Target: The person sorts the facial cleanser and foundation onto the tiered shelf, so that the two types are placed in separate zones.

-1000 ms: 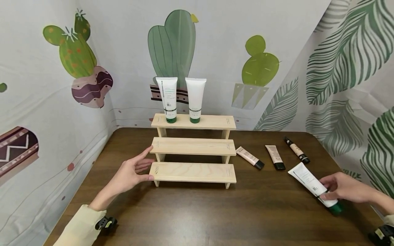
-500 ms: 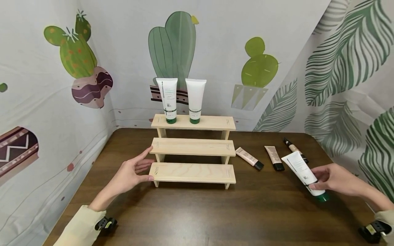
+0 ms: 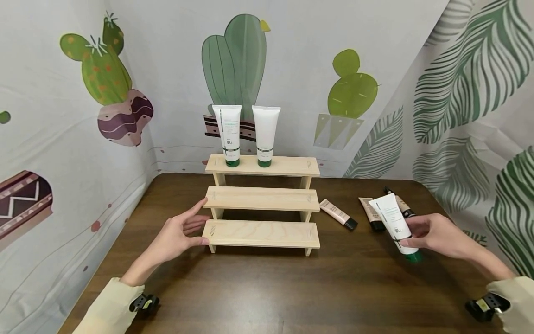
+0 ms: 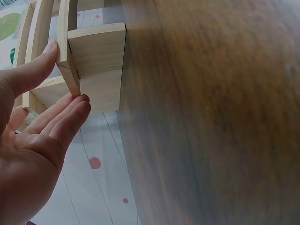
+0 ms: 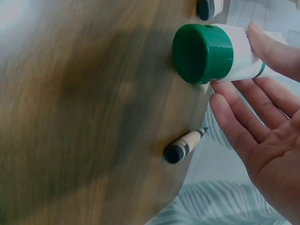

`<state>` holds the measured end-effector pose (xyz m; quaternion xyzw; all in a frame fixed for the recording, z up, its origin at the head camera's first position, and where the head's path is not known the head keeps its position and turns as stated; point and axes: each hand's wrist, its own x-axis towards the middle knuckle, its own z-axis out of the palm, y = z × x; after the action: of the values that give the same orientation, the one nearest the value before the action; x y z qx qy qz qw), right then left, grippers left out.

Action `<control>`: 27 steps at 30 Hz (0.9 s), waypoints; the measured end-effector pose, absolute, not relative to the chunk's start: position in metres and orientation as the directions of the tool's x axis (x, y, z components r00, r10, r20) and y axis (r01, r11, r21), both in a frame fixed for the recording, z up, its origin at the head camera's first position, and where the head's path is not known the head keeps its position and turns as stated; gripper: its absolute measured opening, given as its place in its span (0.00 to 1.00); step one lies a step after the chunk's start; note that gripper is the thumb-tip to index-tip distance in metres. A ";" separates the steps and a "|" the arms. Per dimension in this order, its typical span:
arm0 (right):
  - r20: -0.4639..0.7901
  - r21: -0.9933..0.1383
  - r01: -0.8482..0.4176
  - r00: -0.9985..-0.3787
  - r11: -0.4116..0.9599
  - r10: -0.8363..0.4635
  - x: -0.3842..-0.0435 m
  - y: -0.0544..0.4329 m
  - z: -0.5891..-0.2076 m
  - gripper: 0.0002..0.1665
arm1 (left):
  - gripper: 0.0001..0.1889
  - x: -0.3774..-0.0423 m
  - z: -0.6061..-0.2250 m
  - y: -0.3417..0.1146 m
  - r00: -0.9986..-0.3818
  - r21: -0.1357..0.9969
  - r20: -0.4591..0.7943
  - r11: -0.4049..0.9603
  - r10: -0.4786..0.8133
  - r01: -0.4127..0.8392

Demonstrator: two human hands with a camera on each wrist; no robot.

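In the head view, a three-step wooden display stand [image 3: 262,234] stands mid-table. My left hand [image 3: 177,235] holds its left end, thumb at the lowest step and index finger at the middle one. The left wrist view shows that hand's fingers [image 4: 70,112] at the lowest board's corner. My right hand [image 3: 440,236] grips a white squeeze tube [image 3: 392,217] with a green cap [image 5: 201,54], thumb on one side and fingers on the other. The tube is tilted, cap down, over the right of the table. Two similar white tubes [image 3: 228,134] stand upright on the top step.
Right of the stand lie a pink-beige tube [image 3: 337,214] with a black cap and a second beige tube [image 3: 369,209], partly hidden by the held tube. A slim black-tipped tube [image 5: 190,142] lies near the table's right edge. Cactus-print cloth [image 3: 292,55] hangs behind.
My right hand has carried the white tube leftward and away from me, tipping it more upright. It now overlaps the small tubes in the head view. My left hand has stayed at the stand.
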<state>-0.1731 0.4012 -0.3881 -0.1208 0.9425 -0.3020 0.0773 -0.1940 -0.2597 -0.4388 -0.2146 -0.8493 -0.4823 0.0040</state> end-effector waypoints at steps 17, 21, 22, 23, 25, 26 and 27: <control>0.103 -0.612 -0.240 -0.969 0.753 -0.225 -0.187 0.354 -0.382 0.35 | 0.57 -0.194 -0.438 -0.258 -0.906 0.815 0.213 0.445 0.365 0.371; 0.157 -0.630 -0.279 -0.960 0.724 -0.233 -0.190 0.343 -0.381 0.32 | 0.57 -0.193 -0.439 -0.258 -0.906 0.814 0.214 0.446 0.364 0.371; 0.169 -0.631 -0.288 -0.957 0.721 -0.234 -0.191 0.340 -0.380 0.32 | 0.57 -0.193 -0.439 -0.258 -0.907 0.815 0.213 0.446 0.364 0.371; 0.178 -0.634 -0.292 -0.956 0.716 -0.233 -0.192 0.337 -0.379 0.32 | 0.57 -0.193 -0.439 -0.259 -0.907 0.815 0.213 0.446 0.364 0.370; 0.196 -0.636 -0.298 -0.955 0.712 -0.224 -0.195 0.331 -0.376 0.31 | 0.57 -0.194 -0.439 -0.259 -0.908 0.814 0.214 0.448 0.359 0.369; 0.203 -0.640 -0.301 -0.954 0.707 -0.222 -0.197 0.327 -0.374 0.32 | 0.57 -0.194 -0.439 -0.259 -0.909 0.815 0.214 0.448 0.357 0.368; 0.211 -0.639 -0.302 -0.953 0.708 -0.216 -0.199 0.323 -0.371 0.32 | 0.57 -0.193 -0.439 -0.260 -0.910 0.816 0.215 0.447 0.356 0.368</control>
<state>-0.1989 0.3232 -0.3714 -0.1405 0.9221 -0.3556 -0.0605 -0.1935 -0.2597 -0.4385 -0.2126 -0.8505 -0.4810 0.0062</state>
